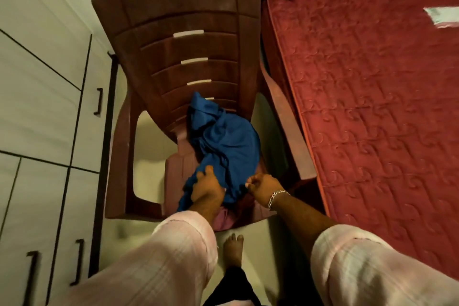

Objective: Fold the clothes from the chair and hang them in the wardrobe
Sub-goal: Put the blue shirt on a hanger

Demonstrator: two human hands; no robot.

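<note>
the blue garment point(223, 141) lies crumpled on the chair point(188, 40) seat — soft, light, floppy. your left hand point(207, 187) fingers curl into its near edge, your right hand point(260, 186) pinches beside it — take hold at a hem or shoulder seam so it hangs flat.

A: What is the person wearing?
B: Pale pink sleeves point(159, 253) with a faint check, rolled back at the forearms, and dark trousers point(233, 285).
A: Any jewellery?
B: A silver chain bracelet point(276, 198) on the right wrist. The foot point(233, 248) is bare.

Crumpled blue garment point(223, 141) on chair point(178, 40)
</note>
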